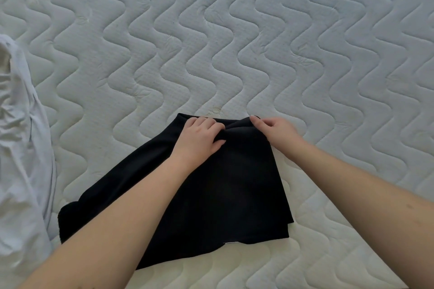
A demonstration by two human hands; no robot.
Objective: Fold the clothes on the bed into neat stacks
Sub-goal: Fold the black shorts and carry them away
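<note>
The black garment point(211, 185) lies flat on the mattress point(234, 42) in the lower middle of the frame, directly under my forearms. Its narrow top edge points toward the top of the frame and it widens toward the bottom, so its long axis runs from that far edge down and to the lower left, where the wide hem ends near the bottom left corner.

Both hands are at the far, narrow edge. My left hand point(199, 136) rests on the cloth just below that edge, fingers curled into a small bunched ridge of fabric, thumb tucked against it. My right hand point(274, 128) sits at the upper right corner of the garment, its fingertips pinching the edge there; how much cloth is caught between them I cannot tell. The two hands are near each other, with the raised wrinkle between them.

So everything I still have to handle lies toward me from my hands. I judge the next move has to bring this top edge down along that axis, or first pull the wrinkle flat. The left hand is nearer the middle, the right holds the corner.

A pile of white cloth point(21, 148) lies along the left edge of the frame, just beside the black hem but, as far as I can see, not on it.
</note>
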